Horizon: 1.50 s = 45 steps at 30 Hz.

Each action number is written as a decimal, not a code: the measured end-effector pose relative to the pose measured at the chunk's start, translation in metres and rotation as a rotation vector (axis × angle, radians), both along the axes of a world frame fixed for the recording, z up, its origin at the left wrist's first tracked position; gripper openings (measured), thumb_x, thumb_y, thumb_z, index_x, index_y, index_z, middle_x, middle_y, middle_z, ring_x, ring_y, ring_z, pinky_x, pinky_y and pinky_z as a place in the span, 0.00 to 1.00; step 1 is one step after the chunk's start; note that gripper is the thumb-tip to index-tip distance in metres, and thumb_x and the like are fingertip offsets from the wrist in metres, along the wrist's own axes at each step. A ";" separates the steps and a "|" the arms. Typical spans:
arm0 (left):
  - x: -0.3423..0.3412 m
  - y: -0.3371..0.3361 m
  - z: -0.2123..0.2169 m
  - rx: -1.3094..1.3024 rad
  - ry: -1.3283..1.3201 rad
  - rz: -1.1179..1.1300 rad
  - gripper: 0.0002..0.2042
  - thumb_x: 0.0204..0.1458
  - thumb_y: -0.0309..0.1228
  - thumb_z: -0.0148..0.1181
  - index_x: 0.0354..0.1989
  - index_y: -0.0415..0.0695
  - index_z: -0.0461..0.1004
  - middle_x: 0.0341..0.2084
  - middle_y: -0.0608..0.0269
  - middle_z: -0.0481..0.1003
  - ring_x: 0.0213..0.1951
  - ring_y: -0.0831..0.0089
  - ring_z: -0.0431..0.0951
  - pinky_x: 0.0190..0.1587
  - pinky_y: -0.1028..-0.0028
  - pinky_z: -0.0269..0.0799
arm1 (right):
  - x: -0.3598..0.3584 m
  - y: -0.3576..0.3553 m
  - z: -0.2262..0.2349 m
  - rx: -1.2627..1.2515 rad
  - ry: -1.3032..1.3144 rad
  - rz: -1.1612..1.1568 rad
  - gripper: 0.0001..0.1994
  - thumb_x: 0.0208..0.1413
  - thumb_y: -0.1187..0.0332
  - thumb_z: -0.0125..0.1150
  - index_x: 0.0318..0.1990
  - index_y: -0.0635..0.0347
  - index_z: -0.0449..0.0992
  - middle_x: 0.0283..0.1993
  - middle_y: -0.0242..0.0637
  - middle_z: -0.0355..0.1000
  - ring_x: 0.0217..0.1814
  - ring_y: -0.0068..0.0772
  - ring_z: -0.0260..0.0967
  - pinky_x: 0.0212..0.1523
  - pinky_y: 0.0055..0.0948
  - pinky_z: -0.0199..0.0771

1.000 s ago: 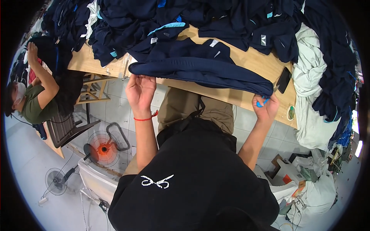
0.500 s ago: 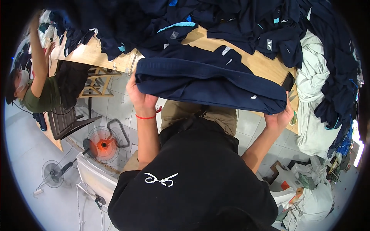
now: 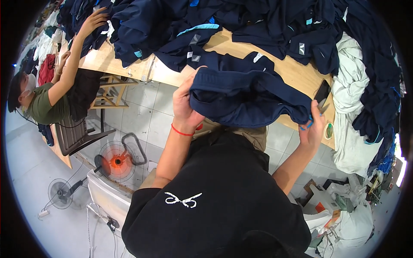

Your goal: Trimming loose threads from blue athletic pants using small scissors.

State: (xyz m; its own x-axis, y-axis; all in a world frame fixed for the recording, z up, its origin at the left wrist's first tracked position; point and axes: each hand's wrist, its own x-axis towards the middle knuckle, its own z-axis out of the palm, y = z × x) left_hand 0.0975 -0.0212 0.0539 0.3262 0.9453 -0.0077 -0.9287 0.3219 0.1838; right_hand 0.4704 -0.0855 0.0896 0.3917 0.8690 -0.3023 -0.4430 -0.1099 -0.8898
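A navy garment [image 3: 249,96] with a wide stitched band hangs between my two hands, its band forming an open loop. My left hand [image 3: 188,99] is closed on the band's left end, with a red string bracelet at its wrist. At the right end, the fingers of my right hand [image 3: 313,127] pinch the band. A small blue piece shows at those fingers, too small to name for sure. Grey metal blades [image 3: 324,106] show just beyond that hand; I cannot tell whether it holds them. The garment's far part lies on the wooden table [image 3: 221,42].
Heaps of navy garments [image 3: 275,26] cover the table's far side. White cloth [image 3: 350,81] hangs at the right, near a black phone [image 3: 322,91] and a tape roll [image 3: 329,130]. On the left are a co-worker [image 3: 47,96], a chair [image 3: 79,133] and a fan [image 3: 116,161].
My left hand has moved right, bringing the garment's ends closer, so the band now bows open. The co-worker's raised arm has shifted right, toward the navy heap.
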 end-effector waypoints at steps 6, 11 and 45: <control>0.018 0.003 0.002 -0.005 -0.025 -0.111 0.21 0.73 0.29 0.44 0.69 0.30 0.67 0.59 0.49 0.79 0.60 0.59 0.82 0.69 0.60 0.75 | -0.039 0.007 -0.030 -0.129 -0.853 0.120 0.12 0.60 0.76 0.75 0.50 0.68 0.83 0.41 0.37 0.83 0.41 0.20 0.76 0.47 0.22 0.75; 0.026 -0.002 0.005 -0.091 0.011 -0.116 0.19 0.73 0.30 0.44 0.66 0.30 0.67 0.55 0.51 0.80 0.58 0.61 0.82 0.67 0.63 0.76 | -0.095 0.007 -0.012 -0.019 -0.614 0.359 0.17 0.60 0.81 0.72 0.56 0.66 0.83 0.51 0.37 0.83 0.39 0.15 0.74 0.39 0.21 0.77; 0.028 0.009 0.031 0.227 0.557 -0.225 0.26 0.60 0.17 0.69 0.67 0.37 0.72 0.54 0.59 0.81 0.57 0.72 0.81 0.63 0.70 0.77 | -0.121 0.005 0.016 0.144 -0.190 0.450 0.10 0.66 0.75 0.68 0.52 0.69 0.84 0.41 0.30 0.79 0.44 0.18 0.71 0.48 0.24 0.72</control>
State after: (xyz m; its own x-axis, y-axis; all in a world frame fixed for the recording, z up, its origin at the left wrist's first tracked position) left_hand 0.1260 -0.0120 0.0846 0.5216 0.8522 -0.0408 -0.5888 0.3942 0.7056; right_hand 0.3494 -0.0802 0.1053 0.0058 0.9919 -0.1272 -0.2088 -0.1232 -0.9702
